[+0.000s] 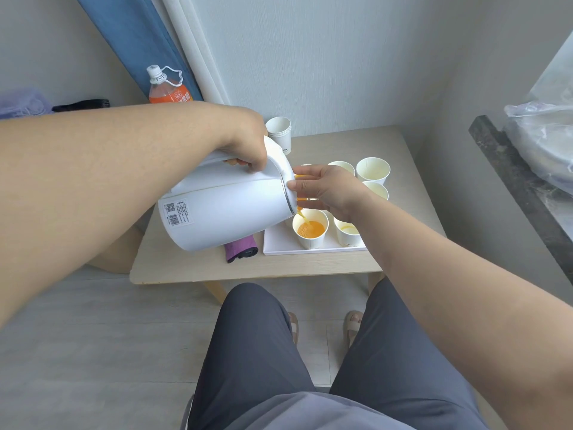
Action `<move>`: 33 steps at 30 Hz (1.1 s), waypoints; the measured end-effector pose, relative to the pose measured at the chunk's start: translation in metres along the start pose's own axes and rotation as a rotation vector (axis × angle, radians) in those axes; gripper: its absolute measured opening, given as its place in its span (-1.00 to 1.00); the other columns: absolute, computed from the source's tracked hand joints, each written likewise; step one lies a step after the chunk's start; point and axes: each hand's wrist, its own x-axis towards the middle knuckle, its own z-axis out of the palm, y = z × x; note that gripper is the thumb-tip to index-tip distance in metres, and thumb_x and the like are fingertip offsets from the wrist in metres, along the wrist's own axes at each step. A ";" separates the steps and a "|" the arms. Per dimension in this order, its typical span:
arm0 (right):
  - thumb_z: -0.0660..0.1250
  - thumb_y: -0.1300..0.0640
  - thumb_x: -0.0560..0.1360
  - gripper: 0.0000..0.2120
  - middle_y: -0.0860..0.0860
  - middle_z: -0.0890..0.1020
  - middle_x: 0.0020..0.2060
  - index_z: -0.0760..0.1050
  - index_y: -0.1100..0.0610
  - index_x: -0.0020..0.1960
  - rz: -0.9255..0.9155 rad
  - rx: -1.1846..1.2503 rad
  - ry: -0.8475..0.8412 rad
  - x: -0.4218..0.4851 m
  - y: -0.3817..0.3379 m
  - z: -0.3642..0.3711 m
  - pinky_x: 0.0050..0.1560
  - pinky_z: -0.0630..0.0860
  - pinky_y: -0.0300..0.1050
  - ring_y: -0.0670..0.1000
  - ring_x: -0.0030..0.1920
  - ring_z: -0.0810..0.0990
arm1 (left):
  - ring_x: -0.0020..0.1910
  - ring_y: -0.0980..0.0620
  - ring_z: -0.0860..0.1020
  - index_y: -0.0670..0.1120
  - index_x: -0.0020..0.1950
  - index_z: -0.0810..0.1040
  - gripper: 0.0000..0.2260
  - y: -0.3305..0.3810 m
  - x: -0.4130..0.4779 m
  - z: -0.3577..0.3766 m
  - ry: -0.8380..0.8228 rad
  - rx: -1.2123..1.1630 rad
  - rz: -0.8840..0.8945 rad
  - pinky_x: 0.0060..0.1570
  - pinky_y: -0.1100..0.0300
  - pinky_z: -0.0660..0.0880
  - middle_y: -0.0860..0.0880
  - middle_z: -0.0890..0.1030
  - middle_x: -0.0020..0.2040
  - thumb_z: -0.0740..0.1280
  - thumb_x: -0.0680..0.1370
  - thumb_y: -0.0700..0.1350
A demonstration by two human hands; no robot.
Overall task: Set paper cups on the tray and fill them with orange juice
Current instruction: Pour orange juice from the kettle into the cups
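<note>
Room: pale walls and a blue curtain point(133, 35) are seen behind a small wooden table point(310, 265), with grey flooring below
Left hand point(248, 147): clenched round the handle of a white jug point(229, 209), which is held tilted with its mouth toward the right hand
Right hand point(328, 190): fingers are kept extended, with thumb and fingertips laid against the jug's rim; nothing is grasped
Juice: a thin orange stream point(305, 220) is poured from the spout, just below the right hand
Cup being filled point(311, 240): stood upright on the white tray point(279, 243), under the right hand, part full of orange juice
Neighbouring cup point(347, 235): placed beside it, under the right wrist, pale inside
Far cups point(373, 170): three are set beyond the right hand, seemingly empty; more orange is glimpsed between jug and fingers, mostly hidden
Spare cups point(280, 131): stacked just beyond the left hand
Bottle point(167, 88): an orange drink, stood behind the left forearm
Cloth point(240, 248): purple, laid beneath the jug, beside the tray
</note>
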 end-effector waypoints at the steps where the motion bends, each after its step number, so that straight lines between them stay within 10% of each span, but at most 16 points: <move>1: 0.43 0.26 0.45 -0.57 0.16 0.59 0.18 0.47 0.21 0.30 -0.001 0.002 -0.003 0.000 0.000 0.000 0.08 0.58 -0.05 0.08 0.02 0.59 | -0.45 -0.03 0.44 -0.18 -0.20 0.59 -0.92 0.000 0.000 0.000 0.002 0.003 0.003 -0.38 0.21 0.32 -0.05 0.53 -0.45 0.36 0.40 -0.18; 33: 0.41 0.27 0.46 -0.56 0.17 0.56 0.21 0.45 0.21 0.33 -0.012 0.014 -0.034 -0.005 -0.006 -0.004 -0.07 0.60 -0.16 0.08 0.01 0.57 | -0.41 -0.06 0.48 -0.17 -0.21 0.58 -0.93 0.005 0.003 -0.007 -0.005 0.046 0.018 -0.40 0.22 0.31 -0.06 0.56 -0.44 0.35 0.38 -0.18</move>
